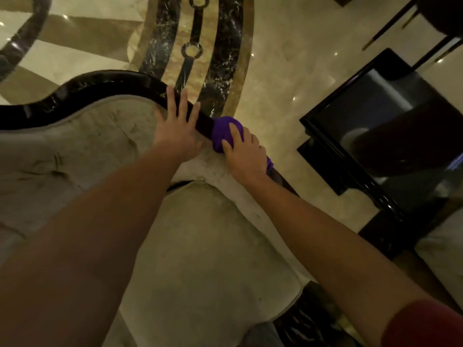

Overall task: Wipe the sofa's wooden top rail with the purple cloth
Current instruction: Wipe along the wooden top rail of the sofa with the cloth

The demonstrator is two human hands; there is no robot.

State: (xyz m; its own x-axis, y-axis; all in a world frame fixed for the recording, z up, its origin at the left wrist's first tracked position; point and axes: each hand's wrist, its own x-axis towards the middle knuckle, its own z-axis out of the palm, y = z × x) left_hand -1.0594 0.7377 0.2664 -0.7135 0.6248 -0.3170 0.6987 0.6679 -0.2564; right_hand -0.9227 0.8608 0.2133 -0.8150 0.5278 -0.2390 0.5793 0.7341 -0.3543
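The sofa's dark glossy wooden top rail (105, 83) curves from the left edge toward the middle right, above the beige tufted backrest (82, 136). A bunched purple cloth (221, 131) lies on the rail at mid-frame. My right hand (244, 156) presses down on the cloth and grips it, with a purple end showing behind the wrist. My left hand (176, 128) lies flat just left of the cloth, fingers spread across the rail and the backrest's upper edge, holding nothing.
A beige seat cushion (213, 246) fills the lower middle. Behind the sofa is polished marble floor (288, 58) with dark inlaid bands. A black glossy side table (375, 121) stands to the right, and thin dark furniture legs (390, 26) at top right.
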